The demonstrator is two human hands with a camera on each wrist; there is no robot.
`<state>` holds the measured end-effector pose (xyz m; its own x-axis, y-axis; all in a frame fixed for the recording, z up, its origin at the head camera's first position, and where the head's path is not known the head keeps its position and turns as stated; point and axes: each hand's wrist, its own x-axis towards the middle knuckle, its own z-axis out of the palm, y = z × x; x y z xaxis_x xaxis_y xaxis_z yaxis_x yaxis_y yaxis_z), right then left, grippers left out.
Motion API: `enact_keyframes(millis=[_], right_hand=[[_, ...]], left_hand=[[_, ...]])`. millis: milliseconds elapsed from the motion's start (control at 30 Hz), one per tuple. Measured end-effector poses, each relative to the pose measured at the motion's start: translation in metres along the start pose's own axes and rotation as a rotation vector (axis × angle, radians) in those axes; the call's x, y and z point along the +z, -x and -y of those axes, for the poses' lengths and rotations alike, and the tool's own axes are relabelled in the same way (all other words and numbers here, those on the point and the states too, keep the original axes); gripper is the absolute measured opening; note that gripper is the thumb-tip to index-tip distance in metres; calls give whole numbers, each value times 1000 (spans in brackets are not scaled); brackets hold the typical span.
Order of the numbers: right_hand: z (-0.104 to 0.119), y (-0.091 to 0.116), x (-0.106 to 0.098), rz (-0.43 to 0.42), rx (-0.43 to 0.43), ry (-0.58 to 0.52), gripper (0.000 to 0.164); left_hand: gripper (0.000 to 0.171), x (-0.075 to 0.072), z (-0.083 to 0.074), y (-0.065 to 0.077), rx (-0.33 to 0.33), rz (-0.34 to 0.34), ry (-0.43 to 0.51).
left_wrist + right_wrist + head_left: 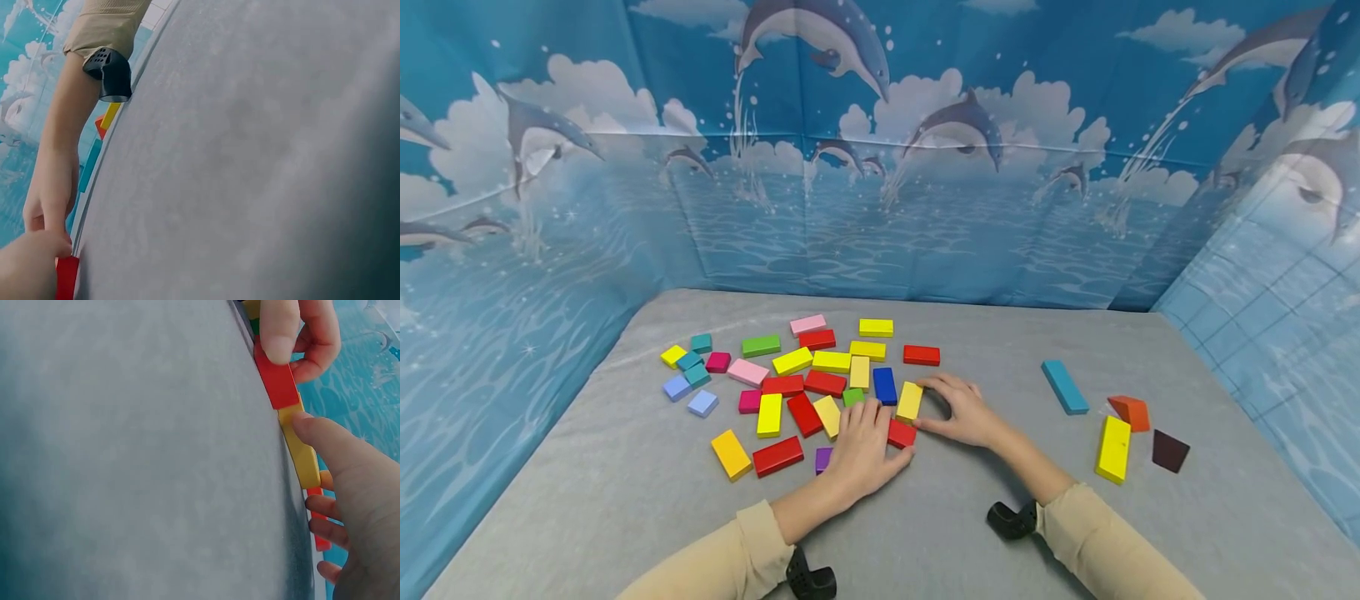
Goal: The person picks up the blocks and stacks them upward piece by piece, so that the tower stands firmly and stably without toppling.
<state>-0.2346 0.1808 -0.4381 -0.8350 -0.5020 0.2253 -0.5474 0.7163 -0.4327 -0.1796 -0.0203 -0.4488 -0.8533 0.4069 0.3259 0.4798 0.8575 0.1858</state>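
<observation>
My right hand [958, 410] is at the right edge of a spread of coloured blocks, pinching a pale yellow block [910, 402] between thumb and index finger. In the right wrist view, its thumb lies on one end of that block [301, 453]. Just to the left, my left hand [867, 450] holds a red block [902, 433], with thumb on the near side and fingers over the far side. This red block [278, 381] meets the pale yellow one end to end. A blue block [884, 387] and a green block [853, 397] lie close by.
Several red, yellow, pink and teal blocks lie left and behind on the grey cloth [970, 542]. A purple block [823, 459] is partly hidden by the left hand. At right lie a long blue block [1064, 387], a yellow block [1113, 450], an orange piece [1131, 412] and a dark piece [1170, 451].
</observation>
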Motion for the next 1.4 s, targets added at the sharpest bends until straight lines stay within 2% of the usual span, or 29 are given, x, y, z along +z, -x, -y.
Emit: enact_keyframes(millis=[167, 233, 467, 600, 767, 900, 1100, 1267, 1400], right_hand=[[-1, 0, -2, 23, 0, -7, 56], [-2, -1, -3, 40, 4, -7, 56], [2, -3, -4, 66, 17, 26, 60], [3, -5, -3, 62, 37, 11, 62], [-1, -3, -9, 56, 39, -90, 57], [-4, 9, -26, 76, 32, -172, 56], [-20, 40, -48, 111, 7, -230, 57], [-31, 65, -59, 167, 86, -273, 59], [-39, 79, -63, 174, 110, -265, 60]], left_hand=[[51, -7, 8, 4, 63, 67, 204], [53, -9, 12, 6, 72, 70, 237], [64, -9, 14, 7, 40, 16, 116], [62, -10, 14, 6, 28, 27, 114], [61, -13, 12, 2, 39, 32, 148], [61, -15, 9, -5, 65, 55, 217], [59, -15, -1, -24, 90, 165, 421], [59, -6, -12, -40, 125, 224, 544], [60, 4, -23, -49, 180, 253, 565]])
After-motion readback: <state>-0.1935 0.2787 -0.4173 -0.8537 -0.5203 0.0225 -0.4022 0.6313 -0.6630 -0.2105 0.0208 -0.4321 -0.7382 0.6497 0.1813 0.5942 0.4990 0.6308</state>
